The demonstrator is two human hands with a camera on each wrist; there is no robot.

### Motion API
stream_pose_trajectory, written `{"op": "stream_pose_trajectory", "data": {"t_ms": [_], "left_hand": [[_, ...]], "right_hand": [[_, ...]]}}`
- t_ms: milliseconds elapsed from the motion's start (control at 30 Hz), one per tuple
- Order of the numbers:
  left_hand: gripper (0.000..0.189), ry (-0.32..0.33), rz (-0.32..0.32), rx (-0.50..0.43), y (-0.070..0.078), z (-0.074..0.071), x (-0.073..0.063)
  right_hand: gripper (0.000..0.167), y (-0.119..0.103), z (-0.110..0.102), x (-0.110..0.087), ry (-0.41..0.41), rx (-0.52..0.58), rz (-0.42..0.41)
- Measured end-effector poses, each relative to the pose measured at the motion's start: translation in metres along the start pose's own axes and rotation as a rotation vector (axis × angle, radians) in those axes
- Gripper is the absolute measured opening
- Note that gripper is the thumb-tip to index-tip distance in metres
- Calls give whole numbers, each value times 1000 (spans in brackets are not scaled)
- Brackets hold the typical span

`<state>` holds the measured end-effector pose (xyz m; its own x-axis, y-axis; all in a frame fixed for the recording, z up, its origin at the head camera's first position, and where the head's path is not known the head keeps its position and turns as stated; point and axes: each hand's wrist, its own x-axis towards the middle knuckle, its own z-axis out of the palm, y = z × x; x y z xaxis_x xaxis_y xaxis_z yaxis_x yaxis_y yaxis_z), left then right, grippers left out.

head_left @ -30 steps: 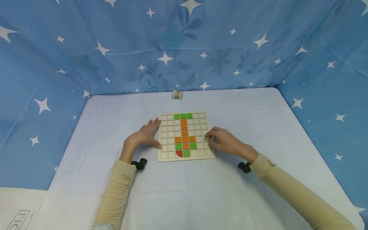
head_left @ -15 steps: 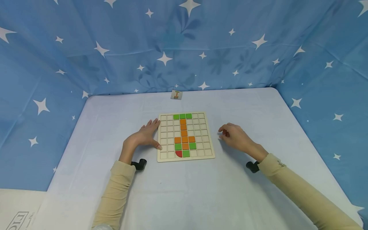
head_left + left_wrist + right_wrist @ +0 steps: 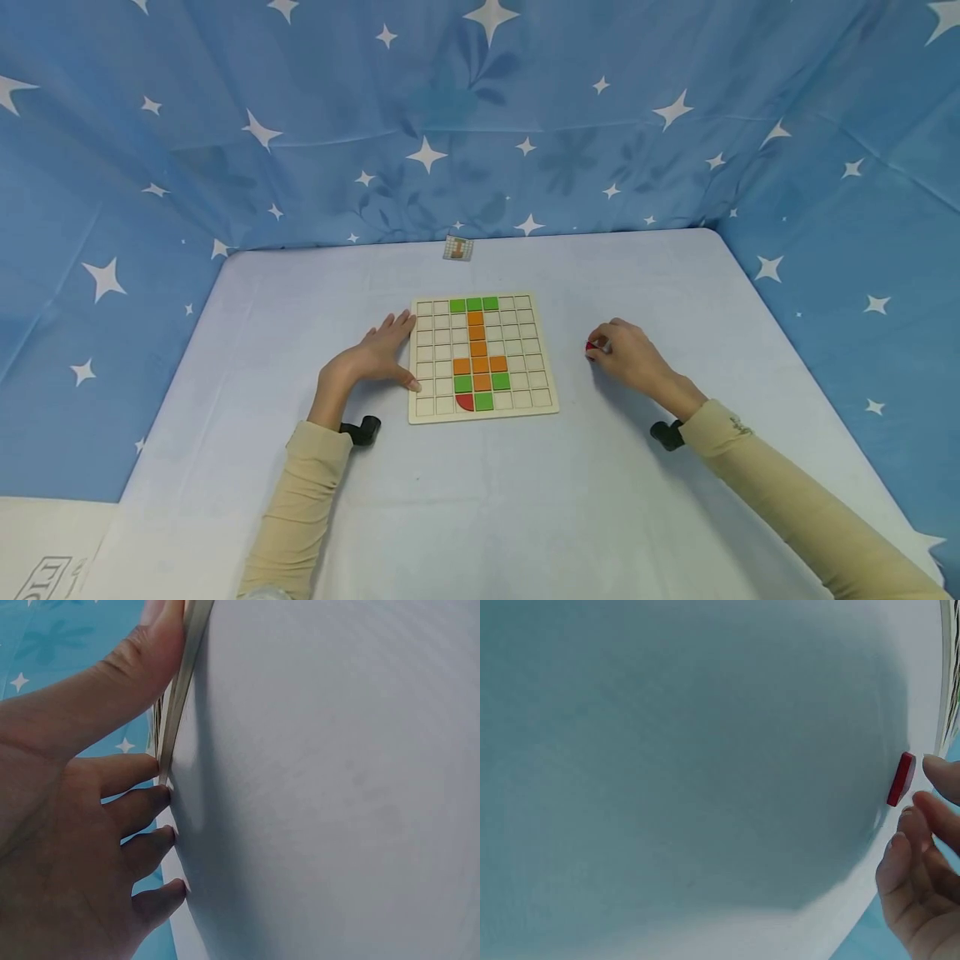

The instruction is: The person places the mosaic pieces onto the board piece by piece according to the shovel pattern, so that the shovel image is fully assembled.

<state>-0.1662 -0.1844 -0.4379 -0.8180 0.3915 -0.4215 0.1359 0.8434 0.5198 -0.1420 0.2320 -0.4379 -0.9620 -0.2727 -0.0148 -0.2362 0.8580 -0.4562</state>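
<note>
A pale grid board point(image 3: 536, 382) lies mid-table with orange and green square tiles and a red quarter-round tile point(image 3: 465, 402) on it. My left hand point(image 3: 375, 353) steadies its left edge, fingers spread and thumb on the near corner; the left wrist view shows the thumb point(image 3: 154, 652) against the board's side. Right of the board, my right hand point(image 3: 628, 357) is low over the table at a red piece point(image 3: 901, 780). In the right wrist view this piece lies flat, thumb and index fingertips just above it with a small gap; my hand partly covers it in the head view.
A small pattern card point(image 3: 458, 247) lies at the back of the white table point(image 3: 480, 508), beyond the board. A blue star-print curtain point(image 3: 480, 117) hangs along the back and sides. Black wrist cameras point(image 3: 363, 431) sit on both wrists.
My right hand has moved from the board's right edge out to the right, and a red piece now shows at its fingertips. My left hand stays at the board's edge.
</note>
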Motion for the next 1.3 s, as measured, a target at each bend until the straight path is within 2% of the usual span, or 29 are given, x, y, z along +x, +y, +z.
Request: {"op": "stream_pose_trajectory", "data": {"t_ms": [300, 500, 700, 900, 1133, 1300], "left_hand": [[122, -2, -3, 6, 2, -2, -2], [122, -4, -3, 8, 3, -2, -3], [122, -1, -4, 17, 2, -1, -2], [122, -2, -5, 16, 2, -2, -2], [122, -5, -2, 14, 4, -2, -3], [121, -5, -1, 17, 4, -2, -3]], "right_hand": [[21, 3, 2, 0, -2, -40, 47], [17, 1, 4, 4, -31, 4, 57], [8, 2, 6, 6, -65, 58, 13], [7, -1, 8, 5, -27, 83, -43], [18, -3, 11, 4, -14, 99, -168], [23, -6, 13, 3, -42, 150, -169]]}}
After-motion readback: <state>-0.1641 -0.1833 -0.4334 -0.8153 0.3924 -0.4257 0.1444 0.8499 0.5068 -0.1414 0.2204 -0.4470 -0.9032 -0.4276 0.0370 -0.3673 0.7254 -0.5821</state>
